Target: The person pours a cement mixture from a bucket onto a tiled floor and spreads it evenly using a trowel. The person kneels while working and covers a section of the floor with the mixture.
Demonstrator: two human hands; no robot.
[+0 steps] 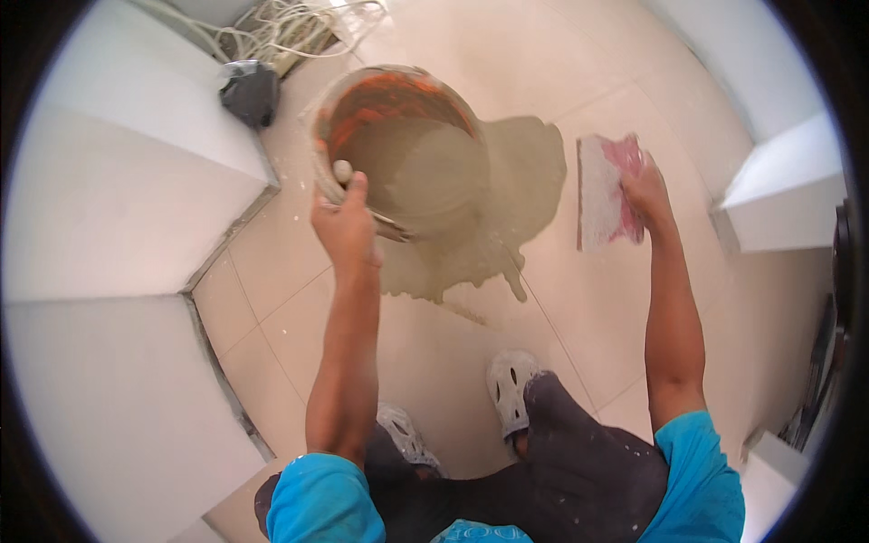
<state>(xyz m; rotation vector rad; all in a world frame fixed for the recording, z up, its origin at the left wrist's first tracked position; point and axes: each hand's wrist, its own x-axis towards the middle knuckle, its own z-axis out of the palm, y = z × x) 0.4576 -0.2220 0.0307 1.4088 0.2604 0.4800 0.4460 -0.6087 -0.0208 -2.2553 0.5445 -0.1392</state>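
Observation:
A bucket (385,100) with an orange inside, smeared with grey-beige slurry, leans over on the tiled floor. Slurry from it has spread into a puddle (532,176) to the right and front, with runny edges. My left hand (346,226) grips the bucket's near-left rim, its thumb by a pale round knob on the rim. Out to the right, past the puddle, my right hand (644,195) is closed around the pink handle side of a flat spreader (597,204). The spreader's whitish, dirty blade has a straight edge toward the puddle and is apart from it.
White walls stand at left (109,199) and right. A black bag (251,95) sits against the left wall corner, with tangled white cables (281,32) behind it. My feet in white clogs (512,389) are near the puddle's front. Dark items (819,371) line the right edge.

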